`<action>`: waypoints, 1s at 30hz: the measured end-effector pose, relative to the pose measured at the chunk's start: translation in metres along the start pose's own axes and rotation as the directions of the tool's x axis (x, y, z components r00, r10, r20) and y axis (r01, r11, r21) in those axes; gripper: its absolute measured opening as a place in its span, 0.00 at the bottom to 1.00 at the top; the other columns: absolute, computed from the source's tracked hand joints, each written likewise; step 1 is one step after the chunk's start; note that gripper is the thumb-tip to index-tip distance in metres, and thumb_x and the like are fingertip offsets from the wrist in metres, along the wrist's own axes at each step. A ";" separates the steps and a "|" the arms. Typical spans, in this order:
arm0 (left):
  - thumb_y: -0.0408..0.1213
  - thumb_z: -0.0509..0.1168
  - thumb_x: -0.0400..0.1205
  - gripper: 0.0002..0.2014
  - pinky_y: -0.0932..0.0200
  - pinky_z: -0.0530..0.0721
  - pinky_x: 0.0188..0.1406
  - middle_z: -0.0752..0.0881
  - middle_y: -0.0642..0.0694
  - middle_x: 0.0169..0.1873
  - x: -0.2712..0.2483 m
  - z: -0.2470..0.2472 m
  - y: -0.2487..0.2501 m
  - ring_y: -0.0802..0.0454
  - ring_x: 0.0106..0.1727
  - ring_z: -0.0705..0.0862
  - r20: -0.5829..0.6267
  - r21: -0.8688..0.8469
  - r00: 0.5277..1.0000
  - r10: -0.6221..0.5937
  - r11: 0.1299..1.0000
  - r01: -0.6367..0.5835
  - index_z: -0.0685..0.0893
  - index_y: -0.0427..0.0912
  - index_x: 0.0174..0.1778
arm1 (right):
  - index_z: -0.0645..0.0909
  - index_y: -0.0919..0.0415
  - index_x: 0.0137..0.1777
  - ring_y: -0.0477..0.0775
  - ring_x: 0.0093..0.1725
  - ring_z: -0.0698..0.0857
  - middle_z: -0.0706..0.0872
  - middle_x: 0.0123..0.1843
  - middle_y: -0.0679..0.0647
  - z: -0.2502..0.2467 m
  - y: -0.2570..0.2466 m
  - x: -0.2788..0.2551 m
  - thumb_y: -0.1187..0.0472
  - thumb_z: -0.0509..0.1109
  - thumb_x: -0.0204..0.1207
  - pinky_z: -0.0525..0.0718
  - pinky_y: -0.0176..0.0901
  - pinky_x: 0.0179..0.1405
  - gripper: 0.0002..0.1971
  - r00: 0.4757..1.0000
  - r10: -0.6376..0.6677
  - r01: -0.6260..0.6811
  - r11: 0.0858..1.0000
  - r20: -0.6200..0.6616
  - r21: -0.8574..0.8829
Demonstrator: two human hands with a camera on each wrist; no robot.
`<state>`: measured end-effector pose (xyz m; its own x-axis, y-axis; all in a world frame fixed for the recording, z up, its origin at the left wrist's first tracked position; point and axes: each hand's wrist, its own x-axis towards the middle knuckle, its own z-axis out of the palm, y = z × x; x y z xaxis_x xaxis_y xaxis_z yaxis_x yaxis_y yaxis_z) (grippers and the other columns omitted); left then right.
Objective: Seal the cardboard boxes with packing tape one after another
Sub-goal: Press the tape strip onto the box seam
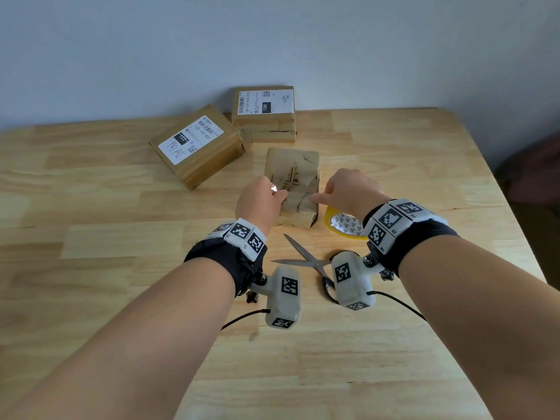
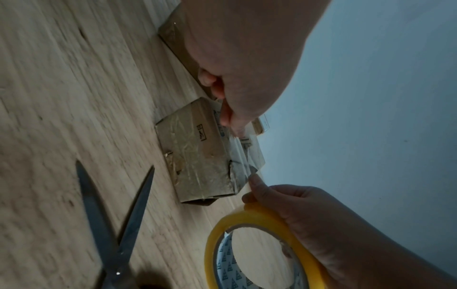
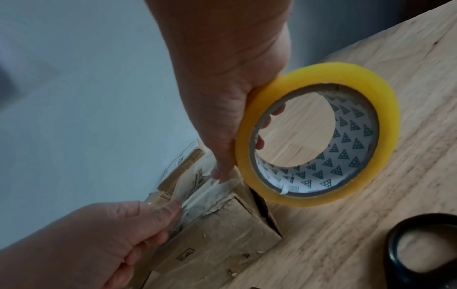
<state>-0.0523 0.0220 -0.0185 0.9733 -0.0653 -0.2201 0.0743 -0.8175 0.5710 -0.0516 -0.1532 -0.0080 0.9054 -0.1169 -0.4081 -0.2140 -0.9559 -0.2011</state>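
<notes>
Wooden table (image 1: 91, 268) against a pale wall carries three boxes: two labelled boxes (image 1: 197, 144) toward the far edge, a small worn box (image 1: 298, 165) near mid-surface. Left hand (image 1: 257, 201) pinches the free end of the clear tape strip (image 3: 197, 197) over this box's top. Scissors (image 1: 309, 260) lie open toward the near edge. Right hand (image 1: 348, 192) grips the yellow tape roll (image 1: 345, 225), thumb on the strip. Judgement: keep the strip taut, centre it on the flap seam, press down before cutting.
</notes>
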 end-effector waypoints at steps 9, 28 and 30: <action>0.46 0.61 0.85 0.14 0.56 0.69 0.31 0.78 0.45 0.33 0.001 0.009 -0.008 0.47 0.35 0.76 -0.046 0.044 0.999 0.026 0.999 -0.024 0.78 0.37 0.44 | 0.85 0.59 0.41 0.51 0.35 0.84 0.86 0.36 0.51 0.007 0.002 0.005 0.30 0.64 0.73 0.76 0.39 0.28 0.29 1.000 -0.007 0.007 1.000 0.028 0.007; 0.59 0.40 0.85 0.36 0.50 0.39 0.83 0.40 0.46 0.84 -0.018 0.031 -0.012 0.50 0.84 0.38 0.361 0.457 0.856 0.371 0.729 -0.509 0.39 0.41 0.83 | 0.85 0.60 0.39 0.50 0.32 0.81 0.85 0.34 0.54 0.010 -0.004 -0.001 0.33 0.66 0.73 0.75 0.39 0.26 0.27 0.998 0.030 -0.033 0.998 0.051 0.061; 0.62 0.38 0.84 0.38 0.51 0.37 0.83 0.36 0.46 0.83 -0.012 0.030 -0.016 0.51 0.83 0.35 0.403 0.491 0.849 0.341 0.702 -0.516 0.36 0.41 0.83 | 0.88 0.64 0.46 0.53 0.37 0.81 0.88 0.43 0.60 0.012 0.001 -0.002 0.42 0.65 0.78 0.80 0.46 0.36 0.23 0.995 -0.042 0.027 0.984 0.085 0.179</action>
<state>-0.0714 0.0188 -0.0493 0.7640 -0.5654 -0.3109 -0.5564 -0.8213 0.1262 -0.0581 -0.1511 -0.0178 0.8792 -0.0529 -0.4736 -0.2518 -0.8952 -0.3676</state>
